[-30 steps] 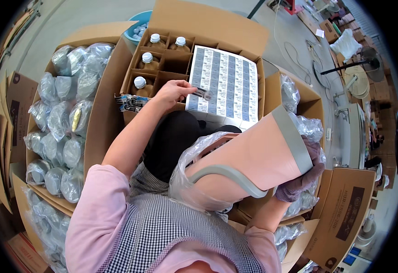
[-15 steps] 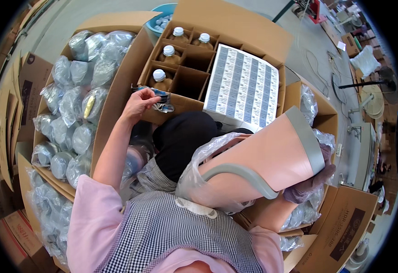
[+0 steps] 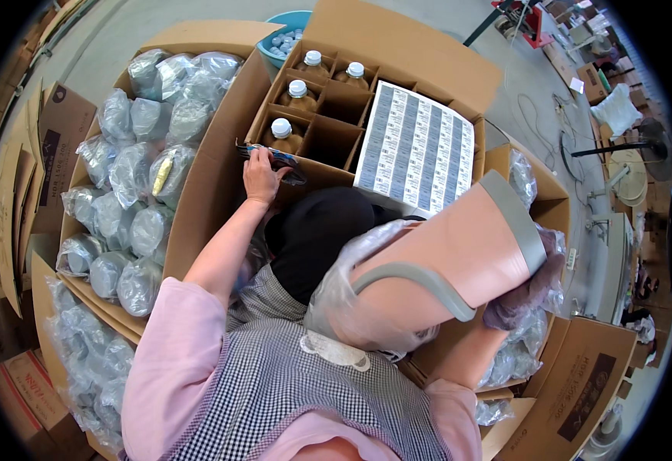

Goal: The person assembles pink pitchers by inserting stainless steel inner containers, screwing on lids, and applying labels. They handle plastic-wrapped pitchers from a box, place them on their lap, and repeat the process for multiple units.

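A large pink jug [image 3: 445, 257] with a grey loop handle and a grey band at one end lies tilted across my lap. Its lower part sits in a clear plastic bag [image 3: 332, 296]. My right hand [image 3: 522, 296], in a purplish glove, is closed round the grey-banded end; some fingers are hidden. My bare left hand [image 3: 263, 178] is at the near left rim of a divided carton [image 3: 316, 170], its fingers closed on a small dark-and-blue bundle [image 3: 286, 160] whose kind I cannot make out. White-capped bottles [image 3: 281, 138] stand in several of the carton's compartments.
A white sheet-topped stack of printed labels [image 3: 416, 146] rests on the carton's right part. Cartons of plastic-wrapped items [image 3: 132, 173] stand at the left, another carton [image 3: 582, 384] at the right. Beyond is a blue basin [image 3: 286, 23].
My left hand has shifted right, from beside the small bundle to fingers upon it. The jug has moved slightly right and remains held by my right hand.
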The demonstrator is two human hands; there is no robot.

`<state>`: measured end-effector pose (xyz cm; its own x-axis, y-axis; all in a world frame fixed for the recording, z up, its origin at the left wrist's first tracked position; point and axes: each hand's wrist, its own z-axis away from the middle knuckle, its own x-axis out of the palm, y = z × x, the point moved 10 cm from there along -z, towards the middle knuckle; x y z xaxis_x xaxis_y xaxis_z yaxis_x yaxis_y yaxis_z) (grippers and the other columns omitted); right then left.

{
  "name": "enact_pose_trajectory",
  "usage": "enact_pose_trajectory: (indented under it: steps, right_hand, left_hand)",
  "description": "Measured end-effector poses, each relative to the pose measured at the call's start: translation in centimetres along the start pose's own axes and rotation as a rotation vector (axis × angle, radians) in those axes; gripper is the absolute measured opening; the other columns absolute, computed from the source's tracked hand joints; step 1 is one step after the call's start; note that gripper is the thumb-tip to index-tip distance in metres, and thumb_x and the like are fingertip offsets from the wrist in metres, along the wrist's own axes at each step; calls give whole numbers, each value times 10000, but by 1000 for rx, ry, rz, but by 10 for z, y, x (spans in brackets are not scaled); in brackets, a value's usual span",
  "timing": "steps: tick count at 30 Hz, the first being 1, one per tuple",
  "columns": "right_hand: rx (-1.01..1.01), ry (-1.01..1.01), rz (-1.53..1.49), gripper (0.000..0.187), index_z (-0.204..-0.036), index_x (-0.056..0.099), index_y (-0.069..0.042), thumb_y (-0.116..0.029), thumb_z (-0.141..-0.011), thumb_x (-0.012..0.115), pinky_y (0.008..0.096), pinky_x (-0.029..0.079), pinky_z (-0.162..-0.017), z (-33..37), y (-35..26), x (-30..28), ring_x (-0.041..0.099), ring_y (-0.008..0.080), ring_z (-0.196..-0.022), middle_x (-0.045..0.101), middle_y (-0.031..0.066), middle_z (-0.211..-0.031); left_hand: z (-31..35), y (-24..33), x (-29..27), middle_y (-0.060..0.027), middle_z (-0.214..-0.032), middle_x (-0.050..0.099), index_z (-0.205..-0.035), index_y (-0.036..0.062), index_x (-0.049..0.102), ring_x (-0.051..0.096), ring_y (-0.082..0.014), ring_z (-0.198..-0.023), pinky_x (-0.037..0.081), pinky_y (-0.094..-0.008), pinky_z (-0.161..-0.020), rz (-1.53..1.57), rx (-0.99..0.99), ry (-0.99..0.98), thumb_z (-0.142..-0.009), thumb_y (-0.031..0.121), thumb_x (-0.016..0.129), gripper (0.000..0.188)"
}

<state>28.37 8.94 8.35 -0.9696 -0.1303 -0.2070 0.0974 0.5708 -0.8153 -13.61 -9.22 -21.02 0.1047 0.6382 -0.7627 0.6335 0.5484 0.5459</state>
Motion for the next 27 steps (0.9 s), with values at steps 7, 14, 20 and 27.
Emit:
enact_pose_trajectory:
  steps: [7, 14, 20, 27]
  right_hand:
    - [-147, -67, 197, 337, -951, 647, 20, -234, -968, 425, 319, 475, -765, -6, -13, 5, 606, 209, -839, 647, 136, -893]
    - [-210, -182, -224, 624, -784, 623, 12, -382, -1047, 217, 423, 422, -959, -19, -4, 29, 583, 266, -813, 642, 143, -833]
    - [90, -370, -1002, 593, -761, 607, 5, -321, -1033, 193, 464, 350, -1077, -27, 27, 45, 564, 283, -908, 619, 149, -858]
    - [231, -403, -613, 575, -1226, 576, 71, -412, -1048, 320, 345, 411, -1042, -53, 28, 26, 555, 214, -1190, 594, 155, -1281]
  left_hand:
    - [-4, 83, -83, -85, -961, 551, -1194, 22, 488, 589, -194, -822, 486, -302, -722, 300, -26, 145, -740, 139, 839, 586]
    - [78, 253, -64, -115, -1423, 444, -1440, -2, 371, 408, -197, -1325, 326, -351, -1098, 1129, 220, -1031, -1018, 247, 490, 504]
    - [91, 262, -50, -100, -1309, 546, -1386, -14, 449, 494, -170, -1217, 372, -304, -1048, 1299, 16, -1160, -970, 176, 550, 468]
    - [111, 274, -188, -241, -1058, 664, -1364, -25, 456, 709, -336, -817, 558, -368, -705, 680, 451, -417, -880, 131, 667, 551]
